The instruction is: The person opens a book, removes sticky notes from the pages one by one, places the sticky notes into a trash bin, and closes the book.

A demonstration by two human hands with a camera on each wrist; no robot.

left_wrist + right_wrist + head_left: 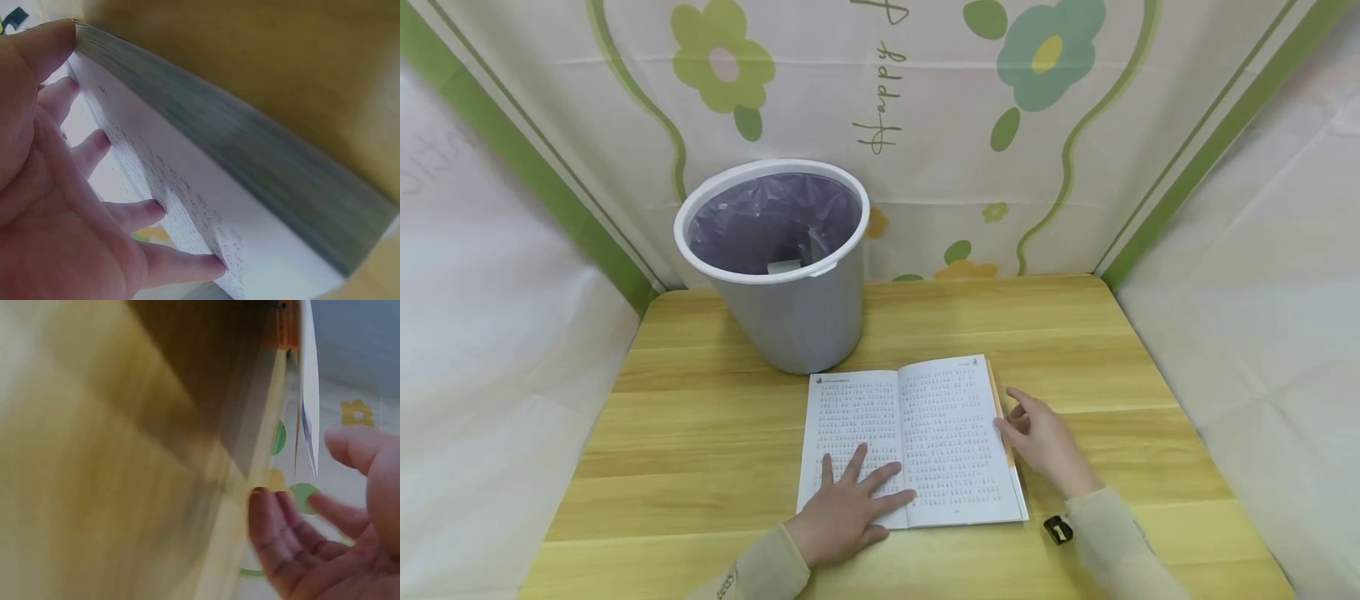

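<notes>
An open book [951,442] lies on the table, both its pages filled with printed text. Fingers spread, my left hand [844,510] rests on the lower part of the left page. The left wrist view shows the fingertips pressing that page [147,140], beside the thick edge of the page block. At the book's right edge is my right hand [1051,442], thumb toward the page and fingers outside it. In the right wrist view the page edge [309,406] stands near the thumb and loosely bent fingers, with a gap around it.
Behind the book stands a grey bin [805,325] with a white rim and a purple liner; something whitish lies inside. The wooden table [700,450] ends at a flowered cloth backdrop [925,167]. A small black object [1058,530] is by the right sleeve.
</notes>
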